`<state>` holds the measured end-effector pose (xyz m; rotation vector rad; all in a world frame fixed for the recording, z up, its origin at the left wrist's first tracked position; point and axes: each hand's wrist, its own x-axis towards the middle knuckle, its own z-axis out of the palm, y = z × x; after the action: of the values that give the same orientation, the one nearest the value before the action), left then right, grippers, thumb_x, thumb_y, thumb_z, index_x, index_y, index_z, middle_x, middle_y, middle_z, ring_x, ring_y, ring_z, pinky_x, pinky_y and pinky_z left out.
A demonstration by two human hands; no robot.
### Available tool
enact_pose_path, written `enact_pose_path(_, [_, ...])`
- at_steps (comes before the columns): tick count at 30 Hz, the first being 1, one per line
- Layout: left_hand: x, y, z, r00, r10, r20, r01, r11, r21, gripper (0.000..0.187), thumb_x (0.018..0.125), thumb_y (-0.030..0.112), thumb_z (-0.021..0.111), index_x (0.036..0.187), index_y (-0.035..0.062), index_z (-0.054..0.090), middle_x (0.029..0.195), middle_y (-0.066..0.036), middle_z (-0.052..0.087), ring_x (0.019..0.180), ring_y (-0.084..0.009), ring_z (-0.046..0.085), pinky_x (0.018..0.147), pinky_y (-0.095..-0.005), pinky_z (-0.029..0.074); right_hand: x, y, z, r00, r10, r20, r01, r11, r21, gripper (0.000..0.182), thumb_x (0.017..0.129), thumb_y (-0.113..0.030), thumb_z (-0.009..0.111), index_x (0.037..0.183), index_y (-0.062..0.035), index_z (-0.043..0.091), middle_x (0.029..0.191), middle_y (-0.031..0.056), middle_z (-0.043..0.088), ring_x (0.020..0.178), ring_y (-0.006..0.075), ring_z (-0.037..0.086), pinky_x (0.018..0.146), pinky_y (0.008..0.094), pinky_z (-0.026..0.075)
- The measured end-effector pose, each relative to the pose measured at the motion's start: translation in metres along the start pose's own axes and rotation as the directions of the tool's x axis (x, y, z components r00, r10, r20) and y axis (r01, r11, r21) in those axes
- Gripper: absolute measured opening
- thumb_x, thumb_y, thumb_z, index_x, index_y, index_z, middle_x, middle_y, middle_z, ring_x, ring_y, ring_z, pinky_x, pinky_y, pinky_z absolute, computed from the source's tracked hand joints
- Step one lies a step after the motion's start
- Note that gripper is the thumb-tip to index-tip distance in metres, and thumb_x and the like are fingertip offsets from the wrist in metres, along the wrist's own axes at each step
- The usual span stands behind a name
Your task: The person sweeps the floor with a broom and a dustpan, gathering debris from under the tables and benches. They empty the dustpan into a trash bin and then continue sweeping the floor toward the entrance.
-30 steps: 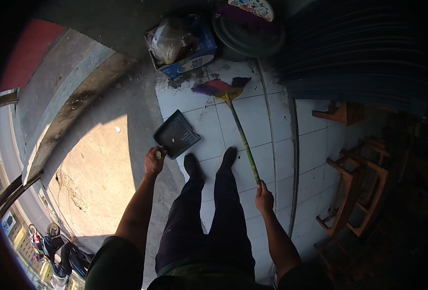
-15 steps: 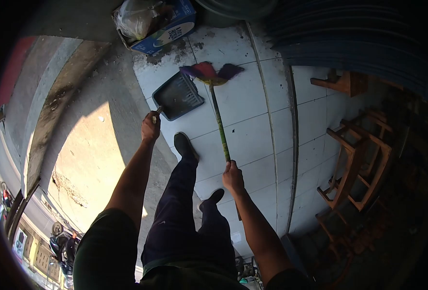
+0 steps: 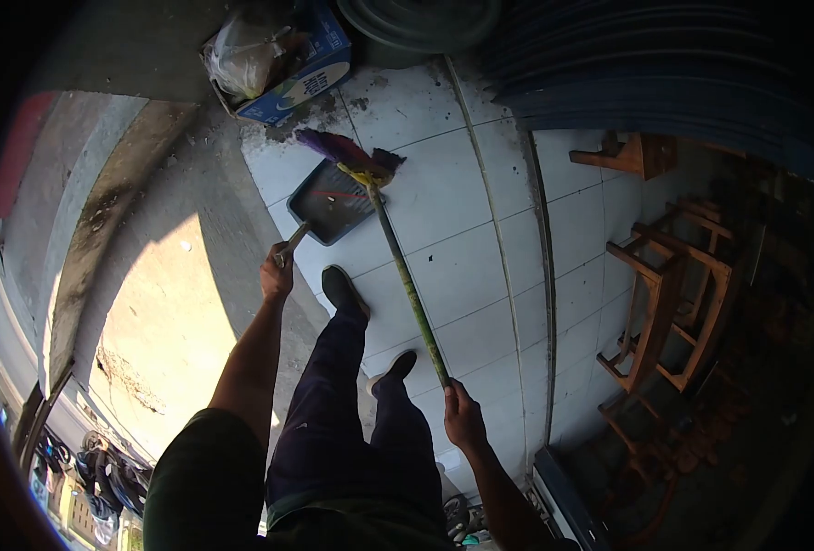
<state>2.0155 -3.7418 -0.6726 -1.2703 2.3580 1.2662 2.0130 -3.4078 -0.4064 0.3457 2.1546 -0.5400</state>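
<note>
My left hand [image 3: 276, 273] is closed around the handle of a dark dustpan [image 3: 329, 220], which rests on the pale tiles. A few small bits, one reddish and one whitish, lie in the pan. My right hand [image 3: 463, 415] grips the green stick of a broom [image 3: 405, 275]. The broom's purple, red and yellow bristles lie over the far edge of the dustpan and hide part of it.
Beyond the dustpan stands a blue cardboard box [image 3: 297, 87] holding a plastic bag. A round greenish lid or tub [image 3: 421, 23] is beside it. Wooden stools [image 3: 650, 303] stand at the right. A sunlit concrete strip [image 3: 163, 340] runs along the left.
The broom's bristles have swung left and nearer, over the dustpan's edge. My right hand has moved back towards me. Small bits now show in the pan.
</note>
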Motion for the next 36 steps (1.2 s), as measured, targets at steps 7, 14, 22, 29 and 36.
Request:
enact_pose_path(7, [-0.017,-0.055,-0.044,1.0,0.011,0.025,-0.013,0.998,0.061,0.026,0.08,0.02,0.052,0.104,0.0101,0.052,0.091,-0.018,0.058,0.089,-0.0343,0.055,0.073,-0.0365,0.044,0.118,-0.023,0.016,0.982,0.06,-0.178,-0.093,0.978,-0.188,0.03,0.088,-0.027,0.03,0.099,-0.0048,0.047,0.084,0.0226,0.057,0.079,0.0418,0.053,0.066,0.046,0.044])
enact_pose_path(14, [-0.031,-0.072,-0.033,0.976,-0.196,0.097,0.189,0.979,0.079,0.026,0.082,0.022,0.047,0.105,0.0109,0.051,0.092,-0.019,0.058,0.089,-0.0355,0.055,0.073,-0.038,0.044,0.145,-0.043,0.056,0.994,0.065,-0.09,-0.082,0.977,-0.196,0.03,0.088,-0.027,0.031,0.092,-0.0019,0.047,0.081,0.0258,0.056,0.078,0.0433,0.053,0.067,0.0477,0.043])
enact_pose_path(22, [-0.019,-0.04,0.024,0.983,-0.179,0.033,0.18,0.983,-0.026,0.026,0.08,0.023,0.049,0.103,0.0122,0.052,0.091,-0.02,0.058,0.089,-0.0362,0.054,0.072,-0.0407,0.044,0.035,-0.02,0.031,0.984,0.005,0.177,0.055,0.941,-0.335,0.028,0.087,-0.027,0.034,0.093,-0.0039,0.049,0.082,0.0217,0.057,0.078,0.0395,0.053,0.066,0.045,0.043])
enact_pose_path(29, [-0.02,-0.011,0.008,0.999,-0.043,-0.008,0.042,0.992,-0.12,0.024,0.079,0.023,0.052,0.099,0.0095,0.054,0.088,-0.017,0.059,0.085,-0.0323,0.057,0.072,-0.0368,0.044,-0.01,-0.019,-0.065,0.989,-0.111,0.101,0.129,0.972,-0.198,0.032,0.088,-0.03,0.033,0.097,-0.0037,0.051,0.068,0.0153,0.054,0.064,0.0307,0.054,0.06,0.0368,0.041])
enact_pose_path(36, [-0.046,0.009,-0.034,0.998,-0.061,-0.031,0.057,0.991,-0.118,0.021,0.078,0.017,0.052,0.097,0.0082,0.054,0.087,-0.017,0.059,0.087,-0.0318,0.057,0.071,-0.0355,0.044,0.065,-0.035,-0.22,0.989,-0.107,-0.1,0.055,0.903,-0.425,0.033,0.085,-0.035,0.036,0.096,-0.0109,0.055,0.073,0.0143,0.058,0.073,0.0323,0.056,0.063,0.0388,0.043])
